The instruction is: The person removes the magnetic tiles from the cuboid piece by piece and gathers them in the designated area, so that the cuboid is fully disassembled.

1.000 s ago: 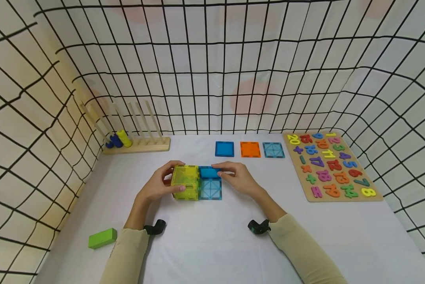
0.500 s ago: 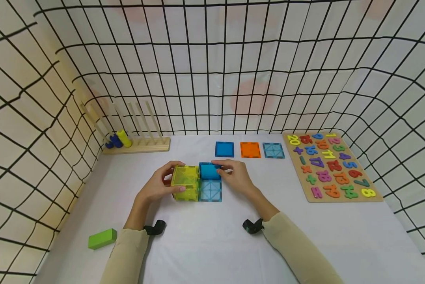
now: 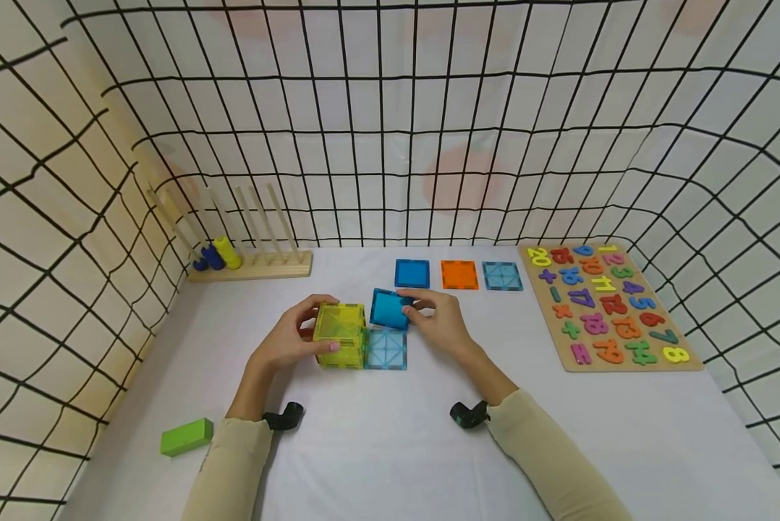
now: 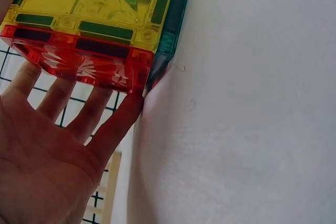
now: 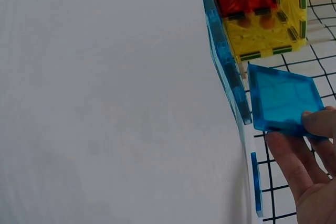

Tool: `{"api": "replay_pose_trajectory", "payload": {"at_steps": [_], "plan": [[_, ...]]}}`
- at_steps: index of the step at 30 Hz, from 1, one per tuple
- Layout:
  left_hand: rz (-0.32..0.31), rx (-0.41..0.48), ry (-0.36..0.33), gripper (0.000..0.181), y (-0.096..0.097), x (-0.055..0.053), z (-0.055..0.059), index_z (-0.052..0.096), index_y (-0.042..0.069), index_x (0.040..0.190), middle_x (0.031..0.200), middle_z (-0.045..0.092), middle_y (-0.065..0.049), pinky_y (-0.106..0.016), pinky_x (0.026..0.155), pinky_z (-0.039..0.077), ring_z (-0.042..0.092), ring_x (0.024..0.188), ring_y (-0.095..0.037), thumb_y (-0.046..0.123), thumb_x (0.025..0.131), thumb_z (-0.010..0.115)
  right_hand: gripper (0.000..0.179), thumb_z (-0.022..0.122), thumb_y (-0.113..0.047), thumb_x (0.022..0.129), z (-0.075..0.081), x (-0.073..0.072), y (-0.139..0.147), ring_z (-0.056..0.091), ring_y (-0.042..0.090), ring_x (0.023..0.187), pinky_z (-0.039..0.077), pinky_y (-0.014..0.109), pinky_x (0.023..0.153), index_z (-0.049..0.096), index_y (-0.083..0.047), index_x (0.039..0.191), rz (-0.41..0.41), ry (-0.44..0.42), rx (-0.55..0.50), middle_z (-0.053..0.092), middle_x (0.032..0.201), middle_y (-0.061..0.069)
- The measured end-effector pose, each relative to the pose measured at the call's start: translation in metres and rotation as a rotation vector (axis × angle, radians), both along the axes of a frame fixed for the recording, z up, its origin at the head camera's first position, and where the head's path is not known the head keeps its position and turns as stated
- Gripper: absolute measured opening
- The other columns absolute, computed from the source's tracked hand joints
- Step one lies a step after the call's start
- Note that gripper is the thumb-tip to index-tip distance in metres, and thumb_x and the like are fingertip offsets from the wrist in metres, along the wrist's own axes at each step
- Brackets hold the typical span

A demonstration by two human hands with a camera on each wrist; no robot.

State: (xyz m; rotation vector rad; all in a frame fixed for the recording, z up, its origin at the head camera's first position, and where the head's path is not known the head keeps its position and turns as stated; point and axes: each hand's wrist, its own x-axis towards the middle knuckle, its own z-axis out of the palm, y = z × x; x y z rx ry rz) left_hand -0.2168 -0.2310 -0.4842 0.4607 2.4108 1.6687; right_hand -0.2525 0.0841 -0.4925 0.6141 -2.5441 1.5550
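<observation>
My left hand [image 3: 292, 339] grips a box of magnetic tiles [image 3: 340, 324], thumb on its near side and fingers round its left. The box has yellow walls; a red tile [image 4: 86, 64] forms the side facing the fingers in the left wrist view. In the right wrist view its open side shows the inside. Flat on the table against its right side lies a light blue tile [image 3: 386, 350]. My right hand [image 3: 441, 320] pinches a plain blue tile [image 3: 387, 309] by its right edge. This tile is tilted and turned above the light blue one, apart from the box.
A blue tile [image 3: 412, 273], an orange tile [image 3: 459, 275] and a light blue tile [image 3: 502, 276] lie in a row behind. A number puzzle board [image 3: 614, 311] is at right, a wooden peg stand [image 3: 266, 268] at back left, a green block [image 3: 187, 437] at front left.
The plain blue tile, earlier lined up with the light blue tile's far edge, has risen, turned askew and come away from the box in my right hand. My left hand has stayed still.
</observation>
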Motion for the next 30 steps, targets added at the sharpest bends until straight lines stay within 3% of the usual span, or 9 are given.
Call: {"api": "replay_pose_trajectory", "payload": {"at_steps": [7,13,18,25,27,30], "plan": [[-0.006,-0.020,-0.034,0.070,-0.005,0.001,-0.002,0.055,0.029,0.139,0.139,0.057,-0.001,-0.032,0.094,0.058,0.057,0.118,-0.031,0.028,0.078,0.089,0.032,0.070,-0.015,0.099,0.003,-0.003,0.013,0.076,0.019,0.082,0.062,0.024,0.074,0.072,-0.021,0.130,0.011,-0.062,-0.047,0.074,0.115,0.008],[0.005,-0.045,-0.028,0.069,-0.016,-0.001,0.003,0.055,0.033,0.137,0.139,0.057,0.001,-0.036,0.096,0.056,0.057,0.118,-0.030,0.029,0.078,0.090,0.033,0.068,-0.011,0.100,0.005,-0.011,0.029,0.073,0.024,0.091,0.063,0.028,0.071,0.068,-0.018,0.132,0.000,-0.073,-0.055,0.067,0.114,0.010],[-0.001,-0.048,-0.031,0.070,-0.027,0.000,0.005,0.055,0.031,0.138,0.141,0.056,0.001,-0.039,0.100,0.054,0.054,0.123,-0.030,0.027,0.077,0.090,0.034,0.066,-0.012,0.101,0.004,-0.016,0.039,0.072,0.024,0.093,0.063,0.027,0.071,0.067,-0.020,0.134,-0.011,-0.131,-0.002,0.065,0.117,0.010],[-0.004,-0.057,-0.041,0.071,-0.034,0.000,0.008,0.054,0.030,0.139,0.145,0.055,0.003,-0.054,0.112,0.046,0.049,0.134,-0.031,0.029,0.077,0.089,0.036,0.064,-0.014,0.103,0.003,-0.022,0.043,0.071,0.025,0.085,0.062,0.028,0.072,0.065,-0.019,0.138,0.006,-0.176,0.068,0.067,0.125,0.013],[-0.006,-0.059,-0.043,0.072,-0.034,0.000,0.009,0.054,0.030,0.139,0.145,0.055,0.003,-0.056,0.113,0.044,0.048,0.136,-0.031,0.029,0.077,0.089,0.040,0.068,-0.020,0.101,0.002,-0.025,0.043,0.068,0.026,0.090,0.061,0.030,0.074,0.064,-0.019,0.140,0.009,-0.202,0.101,0.066,0.127,0.012],[-0.013,-0.057,-0.045,0.073,-0.033,0.000,0.009,0.053,0.028,0.140,0.145,0.055,0.002,-0.055,0.113,0.045,0.049,0.134,-0.031,0.029,0.077,0.089,0.059,0.081,-0.029,0.091,0.000,-0.027,0.043,0.063,0.026,0.101,0.059,0.032,0.080,0.059,-0.020,0.145,0.023,-0.238,0.184,0.064,0.125,0.011]]}}
